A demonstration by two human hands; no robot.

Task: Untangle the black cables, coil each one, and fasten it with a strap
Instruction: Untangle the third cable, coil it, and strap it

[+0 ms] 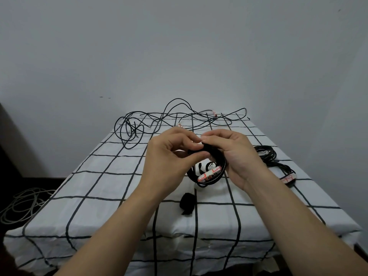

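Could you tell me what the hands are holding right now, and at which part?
Both hands, left and right, hold a coiled black cable at its top, where a black strap wraps it.

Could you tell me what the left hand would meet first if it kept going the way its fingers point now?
The left hand points right, so it would likely meet the right hand first, at the strap they both pinch on the coiled black cable. Their fingertips look nearly touching; depth is unclear.
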